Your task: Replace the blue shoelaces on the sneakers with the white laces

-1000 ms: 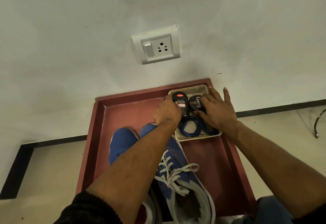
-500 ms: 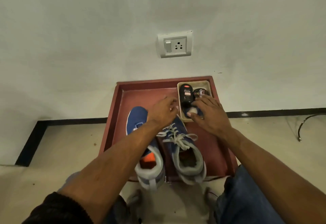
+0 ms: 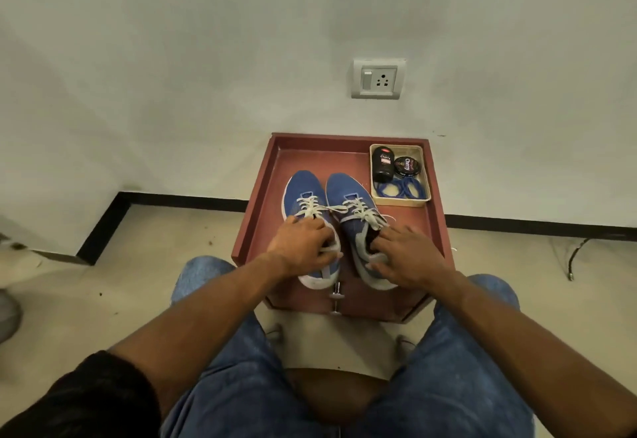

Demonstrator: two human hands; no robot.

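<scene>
Blue sneakers with white laces in a red-brown tray, before you.

You see two blue mesh sneakers (image 3: pixel 331 203) with grey heel collars and white soles, threaded with white flat laces (image 3: pixel 362 212). They sit in a red-brown square wooden tray (image 3: pixel 262 196). In its corner, a cream rectangular plastic basket (image 3: pixel 425 175) holds coiled bright blue laces (image 3: pixel 401 189), a black polish bottle (image 3: pixel 383 163) with a red-and-white label, and a black round polish tin (image 3: pixel 406 166) lettered in white. Your jeans are faded blue denim, your sleeve black. The wall is off-white with a black skirting band.
</scene>
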